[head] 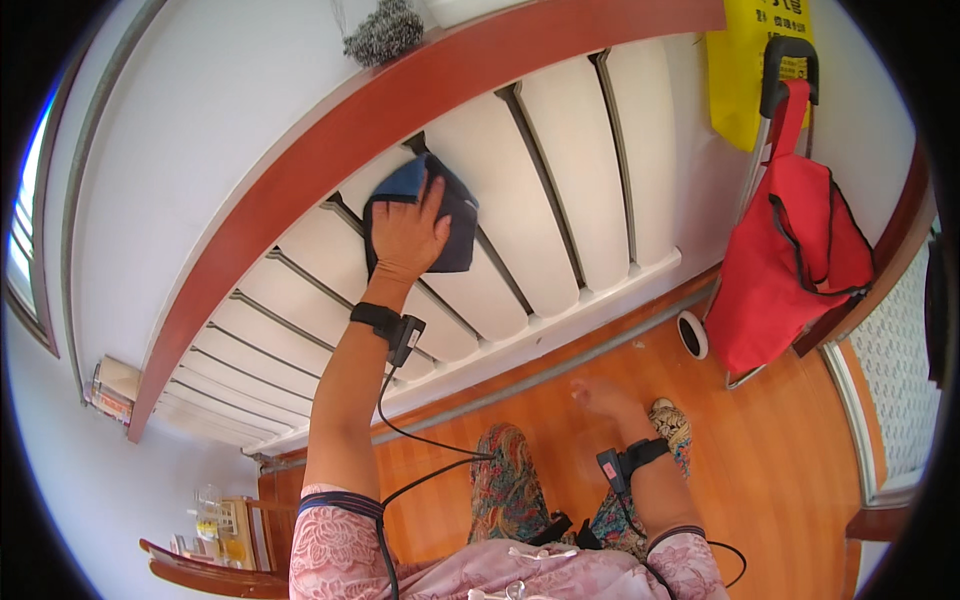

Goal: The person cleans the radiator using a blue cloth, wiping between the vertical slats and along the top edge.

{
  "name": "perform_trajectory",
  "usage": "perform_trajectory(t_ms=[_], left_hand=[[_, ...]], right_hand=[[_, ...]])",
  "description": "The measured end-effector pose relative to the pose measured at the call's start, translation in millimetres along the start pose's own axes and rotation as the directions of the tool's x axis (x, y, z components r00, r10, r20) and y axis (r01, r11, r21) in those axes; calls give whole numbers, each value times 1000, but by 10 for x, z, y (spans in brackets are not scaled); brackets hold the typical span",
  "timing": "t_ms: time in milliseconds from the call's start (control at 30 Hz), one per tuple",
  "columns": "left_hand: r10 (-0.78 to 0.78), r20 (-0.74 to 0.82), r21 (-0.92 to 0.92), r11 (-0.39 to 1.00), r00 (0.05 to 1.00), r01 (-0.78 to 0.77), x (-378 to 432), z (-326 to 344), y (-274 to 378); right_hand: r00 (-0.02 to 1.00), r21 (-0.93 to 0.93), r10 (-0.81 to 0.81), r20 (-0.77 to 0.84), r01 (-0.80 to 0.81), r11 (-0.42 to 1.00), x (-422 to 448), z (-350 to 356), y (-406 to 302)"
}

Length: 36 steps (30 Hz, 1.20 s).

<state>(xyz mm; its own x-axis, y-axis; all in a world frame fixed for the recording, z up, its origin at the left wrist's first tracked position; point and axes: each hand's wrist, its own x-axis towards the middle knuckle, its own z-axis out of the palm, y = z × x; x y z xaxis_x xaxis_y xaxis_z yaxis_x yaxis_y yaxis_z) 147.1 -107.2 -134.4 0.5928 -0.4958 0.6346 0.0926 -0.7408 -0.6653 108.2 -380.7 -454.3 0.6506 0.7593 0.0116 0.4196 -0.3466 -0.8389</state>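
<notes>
My left hand (409,232) lies flat on a folded dark blue cloth (457,232) with a lighter blue side showing. It holds the cloth against the front of a white panel radiator (517,277), just below the red-brown shelf (330,165) above it. The fingers point upward and are slightly spread; part of the cloth is hidden under the palm. Low over the wooden floor (765,465), my right hand (604,396) hangs beside my knee. It is blurred, and I see nothing in it. Black straps with small devices and cables sit on both wrists.
A red trolley bag (780,262) stands at the right, with a yellow bag (742,82) behind its handle. A grey steel-wool-like bundle (384,34) rests on the shelf. A pipe (525,390) runs below the radiator. Bottles and jars (210,525) stand on furniture at lower left.
</notes>
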Motion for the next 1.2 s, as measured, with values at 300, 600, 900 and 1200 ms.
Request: perform_trajectory(t_ms=[300, 600, 900, 1200], left_hand=[[367, 355, -387, 895, 860, -222, -987, 324, 547], [16, -117, -150, 988, 993, -33, 924, -1, 482], [609, 360, -631, 717, 707, -297, -291, 735, 1692], [322, 218, -277, 926, 921, -258, 1118, 241, 1266]], right_hand=[[999, -129, -26, -23, 23, 991, 68, -96, -188], [998, -30, -57, -29, 56, 998, 116, -113, -168], [999, 1, 36, -34, -36, 999, -33, -336, -364], [998, 27, 18, -61, -17, 999, 147, -269, -157]])
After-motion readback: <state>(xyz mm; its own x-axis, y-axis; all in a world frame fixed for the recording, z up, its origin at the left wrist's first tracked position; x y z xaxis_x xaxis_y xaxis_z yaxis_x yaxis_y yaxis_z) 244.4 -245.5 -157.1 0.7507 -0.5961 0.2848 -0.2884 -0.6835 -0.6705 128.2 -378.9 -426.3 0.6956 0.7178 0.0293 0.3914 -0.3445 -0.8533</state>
